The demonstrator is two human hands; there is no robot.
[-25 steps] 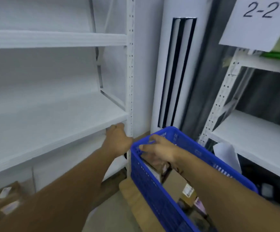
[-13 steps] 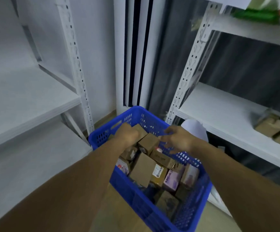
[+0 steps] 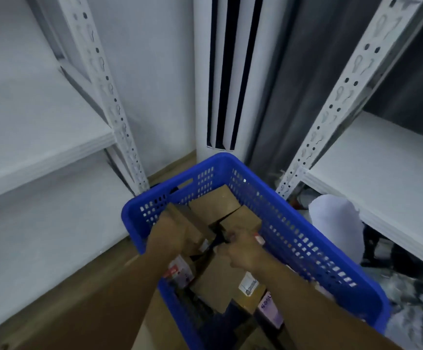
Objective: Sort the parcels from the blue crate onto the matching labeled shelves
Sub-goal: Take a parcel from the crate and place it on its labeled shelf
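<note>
We see the blue crate (image 3: 293, 238) on the floor at 6 o'clock, full of brown parcels (image 3: 214, 203). Both our hands reach inside it. Our left hand (image 3: 170, 233) lies against an upright parcel (image 3: 192, 223) at the crate's 9 o'clock side, and blur hides whether it grips. Our right hand (image 3: 243, 252) has curled fingers at the edge of a second parcel (image 3: 240, 219) just toward 3 o'clock, its hold also unclear. White shelves stand at 9 o'clock (image 3: 41, 127) and 3 o'clock (image 3: 382, 168).
</note>
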